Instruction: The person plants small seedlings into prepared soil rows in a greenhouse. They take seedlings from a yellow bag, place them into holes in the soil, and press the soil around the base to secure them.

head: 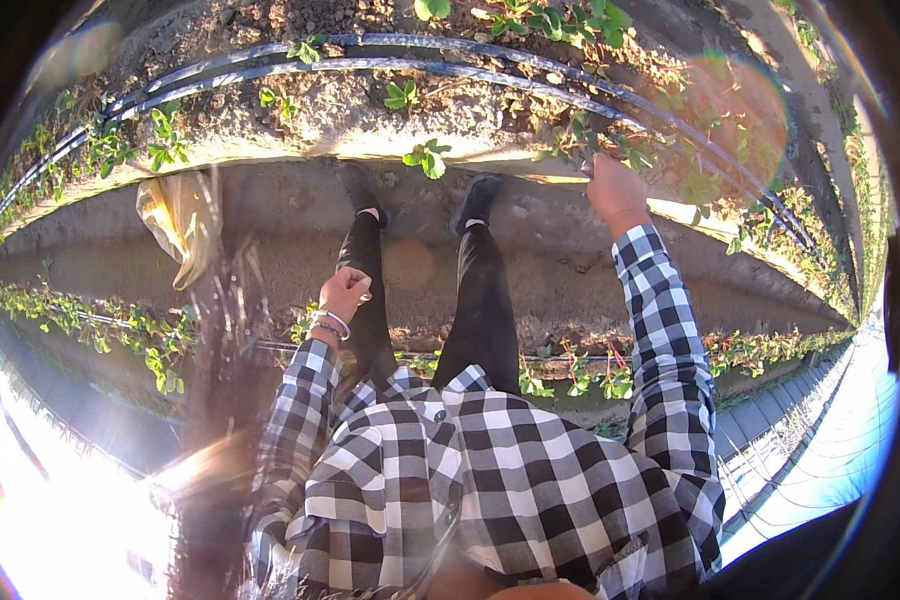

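Observation:
My right hand (618,189) is closed at the near edge of the raised soil bed (487,112), beside a low leafy plant (574,142). A small dark object (588,166) pokes out at its thumb side; what it is I cannot tell. My left hand (345,292), with bracelets (331,327) on the wrist, hangs in front of my left leg, fingers curled in and thumb against them. I see nothing clearly held there. Ahead of my feet, a small green plant (427,157), probably strawberry, leans over the bed's edge.
Two drip-irrigation lines (420,66) run along the bed among several plants. A translucent yellowish plastic bag (180,221) lies in the furrow (285,247) on the left. Behind my legs runs another planted row (574,367). Sun glare and a dark blurred strand cover the lower left.

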The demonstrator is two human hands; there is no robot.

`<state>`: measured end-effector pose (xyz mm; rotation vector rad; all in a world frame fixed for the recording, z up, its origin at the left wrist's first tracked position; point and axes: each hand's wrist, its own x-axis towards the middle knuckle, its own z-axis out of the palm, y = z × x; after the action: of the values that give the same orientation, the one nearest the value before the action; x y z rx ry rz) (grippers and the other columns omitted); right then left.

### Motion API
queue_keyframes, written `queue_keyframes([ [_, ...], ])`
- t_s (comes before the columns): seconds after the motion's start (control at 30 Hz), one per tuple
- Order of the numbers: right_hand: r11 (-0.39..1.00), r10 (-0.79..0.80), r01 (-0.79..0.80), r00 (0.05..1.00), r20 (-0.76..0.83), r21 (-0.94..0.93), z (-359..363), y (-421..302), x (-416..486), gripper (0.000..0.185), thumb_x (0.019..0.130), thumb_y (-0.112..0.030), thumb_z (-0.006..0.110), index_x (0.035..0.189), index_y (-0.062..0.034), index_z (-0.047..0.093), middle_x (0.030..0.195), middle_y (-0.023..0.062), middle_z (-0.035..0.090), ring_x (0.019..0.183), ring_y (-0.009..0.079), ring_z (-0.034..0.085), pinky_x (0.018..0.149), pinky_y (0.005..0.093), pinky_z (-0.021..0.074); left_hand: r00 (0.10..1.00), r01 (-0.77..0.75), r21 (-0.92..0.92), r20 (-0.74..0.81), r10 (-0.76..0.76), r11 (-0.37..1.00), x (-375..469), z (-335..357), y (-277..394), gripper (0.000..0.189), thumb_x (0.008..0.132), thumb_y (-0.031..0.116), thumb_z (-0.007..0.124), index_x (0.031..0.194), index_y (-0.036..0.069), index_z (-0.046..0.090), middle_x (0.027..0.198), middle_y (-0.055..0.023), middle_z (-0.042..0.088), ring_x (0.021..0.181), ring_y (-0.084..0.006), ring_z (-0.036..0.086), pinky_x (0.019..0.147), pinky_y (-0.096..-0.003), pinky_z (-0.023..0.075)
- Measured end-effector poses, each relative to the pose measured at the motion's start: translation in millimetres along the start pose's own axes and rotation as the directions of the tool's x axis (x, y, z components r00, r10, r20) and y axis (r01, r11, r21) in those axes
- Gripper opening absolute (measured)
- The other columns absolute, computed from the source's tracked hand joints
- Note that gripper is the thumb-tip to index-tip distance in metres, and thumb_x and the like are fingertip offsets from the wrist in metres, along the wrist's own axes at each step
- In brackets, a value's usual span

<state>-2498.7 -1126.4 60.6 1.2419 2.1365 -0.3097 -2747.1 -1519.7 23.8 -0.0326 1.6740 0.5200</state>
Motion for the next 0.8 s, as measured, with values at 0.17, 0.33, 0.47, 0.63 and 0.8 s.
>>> queue_keyframes([
  [0.17,0.993,-0.063,0.059,0.997,-0.034,-0.105,-52.2,-18.8,-61.1,0.012,0.077,-0.015,0.058,0.088,-0.0083,0.056,0.077,0.013,0.065,0.075,0.0336,0.064,0.066,0.0449,0.0504,0.998,0.017,0.103,-0.068,-0.01,0.994,-1.8,-11.3,-22.7,0.013,0.08,0.015,0.065,0.085,0.003,0.062,0.068,-0.0041,0.063,0.063,-0.0122,0.063,0.061,-0.0262,0.0488],
  [0.33,0.993,-0.109,0.111,0.993,-0.054,0.037,-62.0,-57.7,-88.0,0.017,0.074,-0.015,0.062,0.088,-0.0086,0.054,0.076,0.0119,0.065,0.073,0.0322,0.064,0.063,0.044,0.0498,0.998,-0.012,0.101,-0.053,0.017,0.995,6.4,-16.6,-23.8,0.014,0.079,0.016,0.065,0.084,0.003,0.063,0.068,-0.0053,0.064,0.062,-0.0127,0.064,0.06,-0.0263,0.049],
  [0.47,0.984,-0.16,0.165,0.985,-0.071,0.068,-46.5,-82.7,-74.3,0.016,0.074,-0.016,0.061,0.086,-0.0082,0.055,0.071,0.0128,0.064,0.069,0.0328,0.064,0.061,0.0438,0.0499,0.996,-0.048,0.072,-0.073,0.053,0.996,4.9,-19.7,-16.5,0.015,0.079,0.016,0.065,0.085,0.002,0.063,0.068,-0.0059,0.065,0.063,-0.0131,0.064,0.061,-0.0268,0.0496],
  [0.63,0.985,-0.151,0.157,0.985,-0.08,0.072,-33.8,-92.3,-51.6,0.014,0.075,-0.016,0.059,0.087,-0.0081,0.057,0.069,0.0138,0.064,0.068,0.0328,0.064,0.06,0.0445,0.0499,0.993,-0.063,0.075,-0.092,0.07,0.995,1.2,-25.9,-19.4,0.015,0.079,0.015,0.065,0.084,0.002,0.063,0.068,-0.0056,0.065,0.063,-0.0132,0.064,0.061,-0.0271,0.0498],
  [0.8,0.972,-0.236,0.237,0.969,-0.068,0.0,-34.3,-96.7,-44.3,0.015,0.077,-0.015,0.056,0.089,-0.0073,0.059,0.071,0.0143,0.064,0.068,0.0322,0.064,0.061,0.0444,0.0501,0.997,-0.024,0.045,-0.069,0.027,0.999,1.0,-25.8,-27.2,0.014,0.079,0.015,0.065,0.084,0.001,0.062,0.068,-0.0056,0.064,0.063,-0.0135,0.064,0.061,-0.0273,0.0499],
])
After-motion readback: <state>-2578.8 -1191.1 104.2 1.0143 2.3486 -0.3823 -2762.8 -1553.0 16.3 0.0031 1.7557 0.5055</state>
